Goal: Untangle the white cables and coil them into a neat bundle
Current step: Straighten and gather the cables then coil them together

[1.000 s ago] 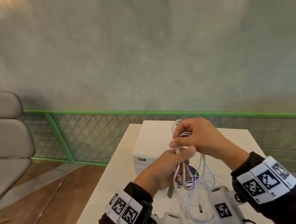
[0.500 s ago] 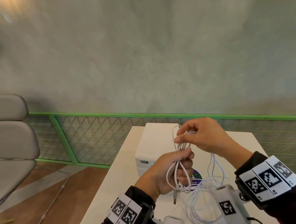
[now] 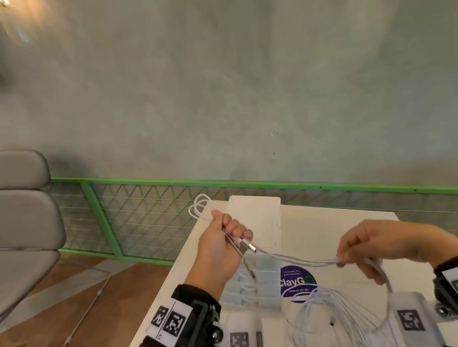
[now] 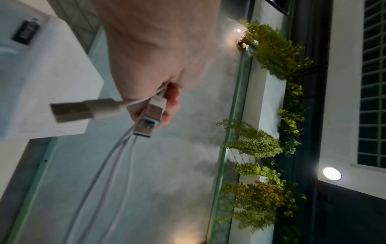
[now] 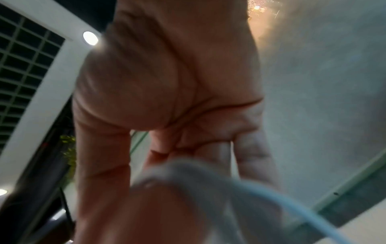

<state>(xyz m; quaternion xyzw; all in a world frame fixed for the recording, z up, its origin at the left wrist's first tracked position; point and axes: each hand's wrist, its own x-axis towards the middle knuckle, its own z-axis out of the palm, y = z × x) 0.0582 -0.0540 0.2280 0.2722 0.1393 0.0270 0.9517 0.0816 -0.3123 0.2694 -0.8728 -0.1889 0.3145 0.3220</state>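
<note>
My left hand (image 3: 225,238) is fisted round a bunch of white cables (image 3: 295,260); small loops (image 3: 199,208) stick out above the fist and two USB plugs (image 3: 247,246) poke out below it. The left wrist view shows those plugs (image 4: 146,118) under my curled fingers. The strands run taut to my right hand (image 3: 369,246), which pinches them between thumb and fingers. From there the cables drop into a loose tangle (image 3: 340,322) on the table. In the right wrist view a blurred white cable (image 5: 208,181) crosses my fingers.
A white box (image 3: 254,218) stands on the pale table (image 3: 339,227) behind my left hand, with a purple sticker (image 3: 297,281) near it. A green railing (image 3: 251,185) with wire mesh runs behind the table. A grey chair (image 3: 11,216) is at the left.
My hands were close together over the bundle; now they are pulled apart. The left has moved left and up with the loops, the right has drawn the strands rightward, stretching them taut.
</note>
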